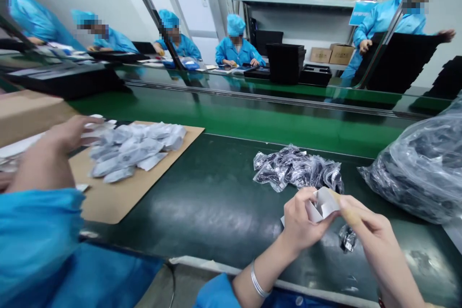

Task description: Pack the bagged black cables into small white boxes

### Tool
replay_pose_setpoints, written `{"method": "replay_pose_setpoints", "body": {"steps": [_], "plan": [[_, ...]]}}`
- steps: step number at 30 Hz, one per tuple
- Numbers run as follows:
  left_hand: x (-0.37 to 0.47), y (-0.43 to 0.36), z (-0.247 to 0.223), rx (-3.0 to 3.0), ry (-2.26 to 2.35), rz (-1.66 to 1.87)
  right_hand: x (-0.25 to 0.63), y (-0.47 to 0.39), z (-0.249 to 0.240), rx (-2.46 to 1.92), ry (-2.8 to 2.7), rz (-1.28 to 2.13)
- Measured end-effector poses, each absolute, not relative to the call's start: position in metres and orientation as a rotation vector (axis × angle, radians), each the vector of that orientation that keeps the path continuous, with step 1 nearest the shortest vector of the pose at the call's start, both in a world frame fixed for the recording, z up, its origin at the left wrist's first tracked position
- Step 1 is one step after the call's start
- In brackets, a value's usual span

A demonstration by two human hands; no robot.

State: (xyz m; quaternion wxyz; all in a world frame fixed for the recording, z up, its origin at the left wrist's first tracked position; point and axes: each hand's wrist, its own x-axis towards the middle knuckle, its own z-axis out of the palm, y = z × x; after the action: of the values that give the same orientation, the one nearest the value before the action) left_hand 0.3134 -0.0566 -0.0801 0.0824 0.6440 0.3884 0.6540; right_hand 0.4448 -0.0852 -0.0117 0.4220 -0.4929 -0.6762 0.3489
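Observation:
In front of me my left hand [301,216], with a silver bangle on its wrist, is wrapped round a small white box [327,202] whose near end is open. My right hand [368,224], a tan cover on one finger, pinches the box's right edge. Just behind lies a pile of clear plastic bags with dark items [292,168], their kind unclear. One small bagged dark item [348,238] is on the dark green worktop [209,202], partly covered by my right hand. What the box holds, if anything, is hidden.
At left, a co-worker's hand [70,134] reaches to white-wrapped packets [133,147] on a cardboard sheet [108,204]. A big clear bag of dark items [422,168] stands right. Across the green belt [231,110] are people in blue and stacked black trays [285,62].

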Motion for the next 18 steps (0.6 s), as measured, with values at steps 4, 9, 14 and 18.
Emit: {"method": "replay_pose_setpoints", "body": {"steps": [4, 9, 14, 18], "plan": [[0.315, -0.057, -0.089, 1.905, 1.153, 1.998, 0.427, -0.094, -0.013, -1.203, -1.763, 0.491], [0.316, -0.059, -0.09, 1.899, 1.166, 1.978, 0.417, -0.103, -0.02, -1.2, -1.94, -0.009], [0.312, -0.063, -0.08, 1.923, 1.219, 1.981, 0.405, -0.11, -0.018, -1.228, -2.118, -0.418], [0.314, -0.066, -0.074, 2.003, 1.246, 2.012, 0.398, -0.116, -0.01, -1.232, -2.189, -0.542]]}}
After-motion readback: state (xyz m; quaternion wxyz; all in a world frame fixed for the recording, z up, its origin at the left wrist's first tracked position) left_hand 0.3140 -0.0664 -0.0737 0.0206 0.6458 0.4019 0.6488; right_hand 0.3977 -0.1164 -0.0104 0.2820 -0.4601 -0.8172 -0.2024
